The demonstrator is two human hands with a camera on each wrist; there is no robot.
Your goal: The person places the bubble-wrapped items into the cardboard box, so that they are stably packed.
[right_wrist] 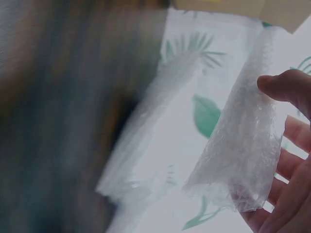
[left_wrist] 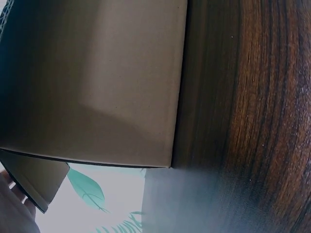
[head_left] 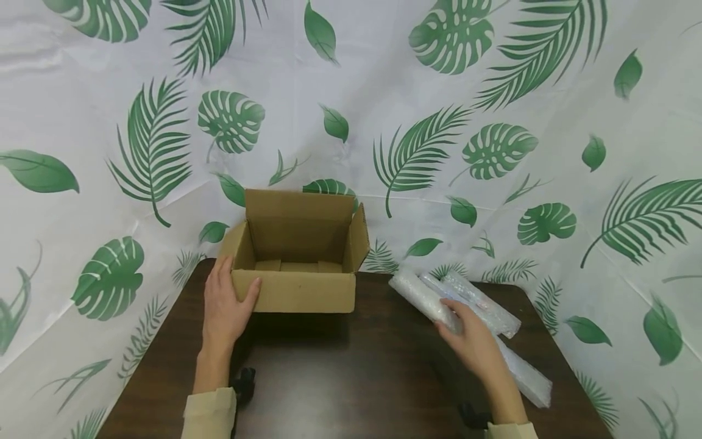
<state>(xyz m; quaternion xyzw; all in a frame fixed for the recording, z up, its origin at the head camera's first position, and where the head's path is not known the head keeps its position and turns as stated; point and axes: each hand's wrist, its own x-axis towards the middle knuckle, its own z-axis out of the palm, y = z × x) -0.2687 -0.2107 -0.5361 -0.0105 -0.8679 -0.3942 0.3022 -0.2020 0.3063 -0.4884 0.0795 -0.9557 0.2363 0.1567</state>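
Observation:
An open cardboard box (head_left: 298,292) stands toward the far left of the table, its flaps spread outward. My left hand (head_left: 226,308) grips it at the left front corner, thumb against the front flap and fingers by the left flap. The left wrist view shows the box wall (left_wrist: 121,92) up close, with part of the hand (left_wrist: 14,208) beside a flap at the lower left. On the right, my right hand (head_left: 474,341) holds the near end of a bubble-wrapped roll (head_left: 422,296). In the right wrist view the thumb and fingers lie around this roll (right_wrist: 240,136); its contents cannot be made out.
More bubble-wrapped packages lie on the right of the dark wooden table (head_left: 329,378), one short (head_left: 488,308) and one longer (head_left: 526,375), partly overlapping. A white leaf-patterned sheet (head_left: 351,158) hangs behind the table and at its sides.

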